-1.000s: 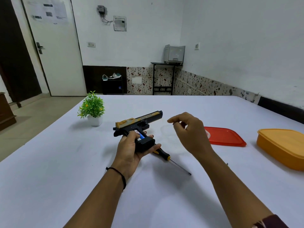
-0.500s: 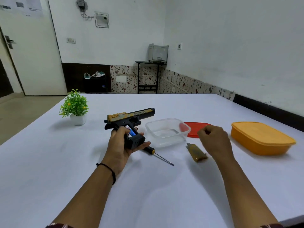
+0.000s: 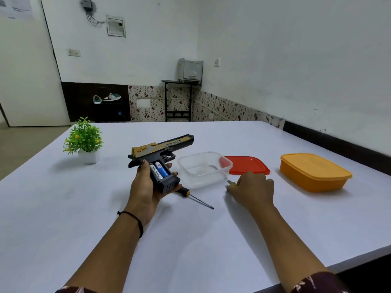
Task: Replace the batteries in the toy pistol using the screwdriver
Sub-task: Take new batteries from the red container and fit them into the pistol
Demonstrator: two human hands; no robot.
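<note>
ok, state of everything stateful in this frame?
toy pistol: held by left hand, grip compartment open
batteries: two seated in the grip
screwdriver: lying on table, unheld
clear container: open, lid off
red lid: flat on table
orange container: lidded
right hand: over battery cover, grip unclear

left grip (image 3: 146, 187) clasped, right grip (image 3: 251, 189) curled

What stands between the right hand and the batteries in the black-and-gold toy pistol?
Nothing visible: the two blue-and-white batteries lie exposed in the black-and-gold toy pistol, held by the left hand. The clear plastic container sits just beyond the path from the right hand, and the black-handled screwdriver lies nearer the camera.
</note>
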